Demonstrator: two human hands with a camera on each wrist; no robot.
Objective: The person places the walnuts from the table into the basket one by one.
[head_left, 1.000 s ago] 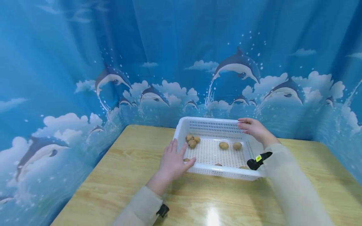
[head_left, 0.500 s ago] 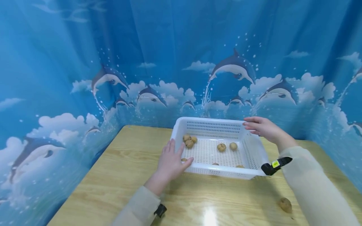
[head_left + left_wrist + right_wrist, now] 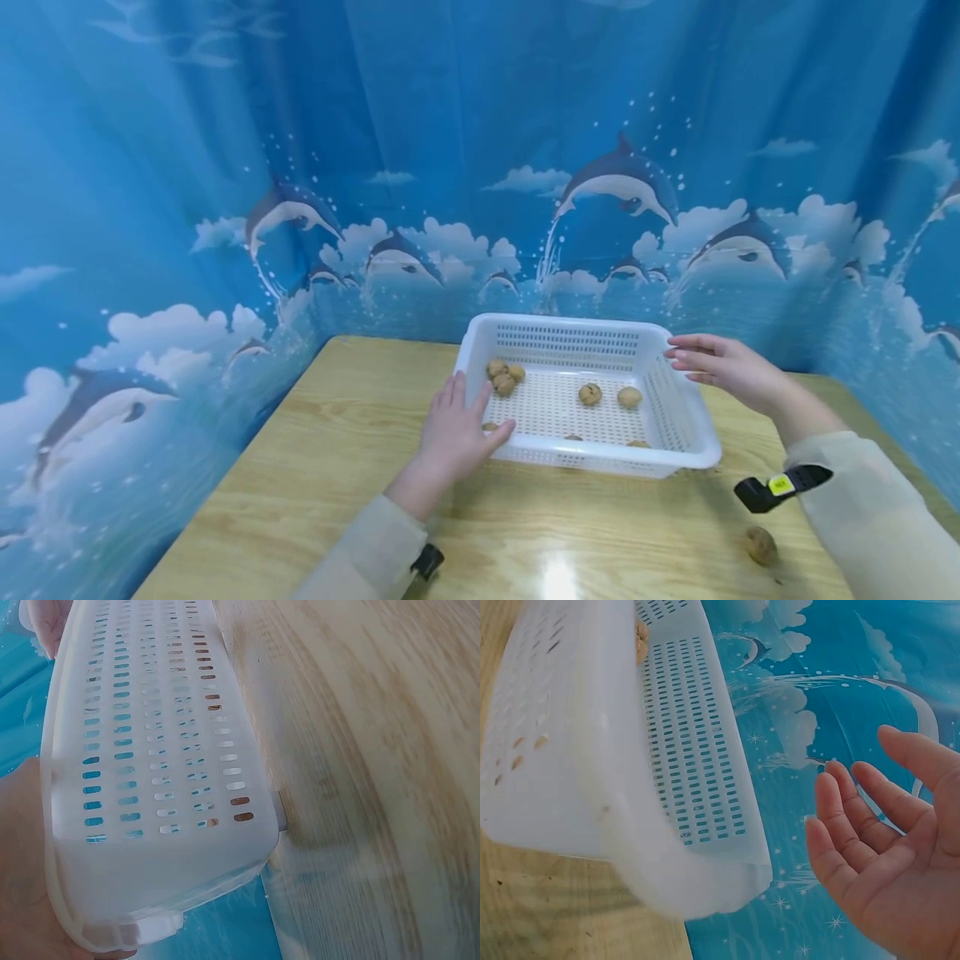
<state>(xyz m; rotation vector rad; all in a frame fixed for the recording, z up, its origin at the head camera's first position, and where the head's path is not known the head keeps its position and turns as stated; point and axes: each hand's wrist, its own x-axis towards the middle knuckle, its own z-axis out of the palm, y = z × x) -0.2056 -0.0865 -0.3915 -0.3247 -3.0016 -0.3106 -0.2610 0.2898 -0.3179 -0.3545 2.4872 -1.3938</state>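
A white perforated plastic basket stands on the table with several walnuts inside. Three walnuts cluster at its left end, and two more lie right of the middle. My left hand rests on the basket's left near corner, fingers and thumb spread over the rim. In the left wrist view, part of that hand shows behind the rim. My right hand hovers at the right far corner with relaxed fingers, holding nothing. The right wrist view shows its palm apart from the basket.
One loose walnut lies on the wooden table, front right, near my right sleeve. A blue dolphin-print curtain hangs behind and beside the table.
My right hand has moved right, off the basket's far right rim. The loose walnut on the table has come into view beside the right arm. My left hand stays on the rim.
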